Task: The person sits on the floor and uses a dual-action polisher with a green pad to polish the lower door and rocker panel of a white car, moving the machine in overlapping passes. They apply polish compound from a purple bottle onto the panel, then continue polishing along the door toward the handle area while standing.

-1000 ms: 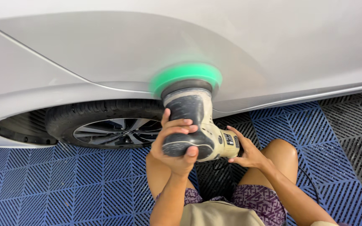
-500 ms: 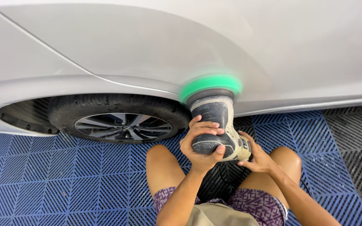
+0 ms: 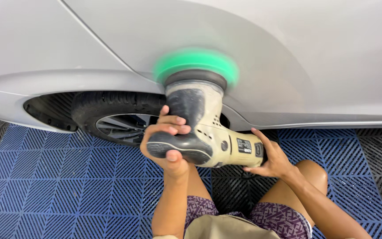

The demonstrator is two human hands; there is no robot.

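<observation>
I hold a beige and black electric polisher (image 3: 208,128) against the silver car body panel (image 3: 261,48), just above and right of the wheel arch. Its green foam pad (image 3: 195,62) is blurred from spinning and presses flat on the panel. My left hand (image 3: 166,144) grips the black rounded head of the polisher from below. My right hand (image 3: 270,155) wraps the rear handle of the tool. My bare knees show under the tool.
A black tyre with an alloy rim (image 3: 116,121) sits in the wheel arch left of the polisher. The floor is blue grid tiles (image 3: 45,181), with black grid tiles (image 3: 381,150) at the right. The car's sill runs along the right.
The polisher and both hands have shifted along the panel, first right then back toward the wheel arch. The view has moved closer to the car.
</observation>
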